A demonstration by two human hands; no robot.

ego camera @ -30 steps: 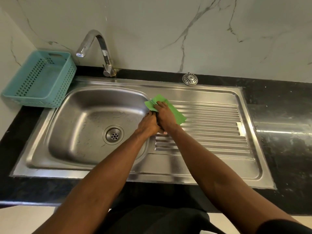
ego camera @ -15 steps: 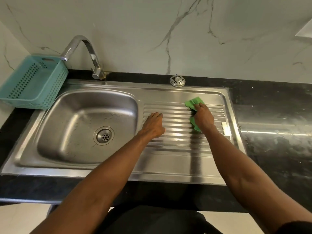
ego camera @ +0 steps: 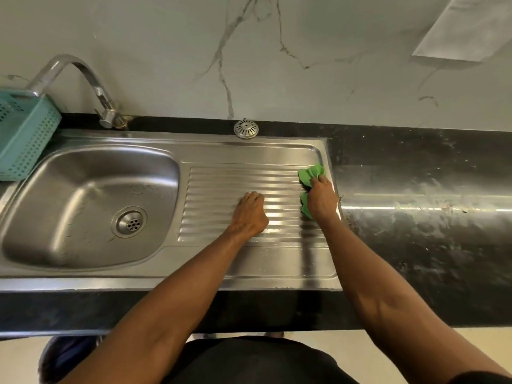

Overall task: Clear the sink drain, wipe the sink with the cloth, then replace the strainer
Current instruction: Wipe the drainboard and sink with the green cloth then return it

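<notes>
One stainless-steel sink [ego camera: 249,261] is set into a black, speckled stone bench [ego camera: 415,245] that runs along a white marble-veined wall [ego camera: 194,51]. The steel is brushed and shiny. Its left part is one deep rounded-rectangle basin [ego camera: 83,206] with a round drain [ego camera: 129,222] in its floor, uncovered and showing a ring of small holes. Its right part is a flat drainboard [ego camera: 221,187] pressed into straight parallel ridges.

Two bare hands are on the drainboard. The right hand [ego camera: 321,199] is at the drainboard's right edge, near its far right corner, fingers curled around one crumpled green cloth [ego camera: 311,173] and pressing it to the steel; soft folds of the cloth stick out beyond the fingers and below the palm. The left hand [ego camera: 249,214] rests near the middle of the ridges, knuckles up, fingers bent under and holding nothing.

One round, domed metal strainer [ego camera: 246,128] with radial slots sits at the far edge of the bench, against the wall and just behind the sink's back rim. One curved chrome tap [ego camera: 83,79] rises at the sink's far left corner, its spout arching left. One teal plastic basket [ego camera: 25,134] with perforated sides stands at the left end of the bench, partly out of view.
</notes>
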